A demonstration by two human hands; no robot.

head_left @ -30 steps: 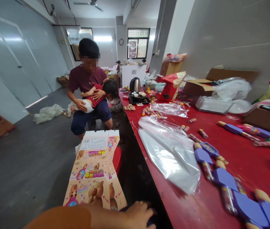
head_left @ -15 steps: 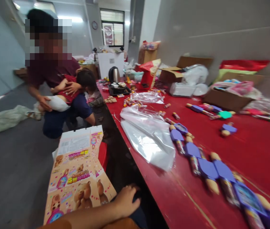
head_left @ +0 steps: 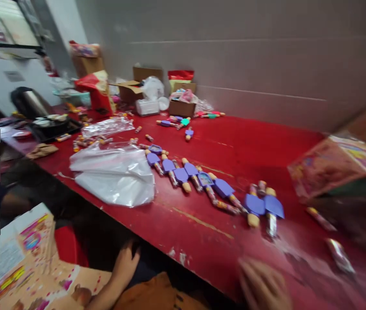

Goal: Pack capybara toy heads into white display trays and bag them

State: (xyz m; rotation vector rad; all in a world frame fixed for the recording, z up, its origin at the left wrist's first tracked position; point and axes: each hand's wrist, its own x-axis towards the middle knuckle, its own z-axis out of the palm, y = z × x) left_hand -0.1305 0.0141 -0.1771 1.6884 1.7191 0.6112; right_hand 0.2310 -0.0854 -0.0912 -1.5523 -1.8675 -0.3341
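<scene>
My left hand point(head_left: 125, 263) rests below the table's front edge on dark cloth over my lap, fingers lying loosely, holding nothing. Beside it lies a stack of flat printed bear cartons point(head_left: 24, 267). My right hand point(head_left: 262, 285) is at the near edge of the red table point(head_left: 202, 232), smeared by motion, so its fingers cannot be read. A row of purple-carded candy packs point(head_left: 198, 181) runs across the table in front of me. A pile of clear plastic bags point(head_left: 114, 176) lies to their left.
A printed carton point(head_left: 334, 165) stands at the right, blurred. A kettle point(head_left: 27, 102), a dark tea tray point(head_left: 53, 127) and cardboard boxes point(head_left: 179, 107) sit at the back. A red stool point(head_left: 68, 245) is under the table. Another person is at the left edge.
The view has swung right, from the seated person to the table and wall. My right hand has come into view at the table edge. My left hand stays on my lap.
</scene>
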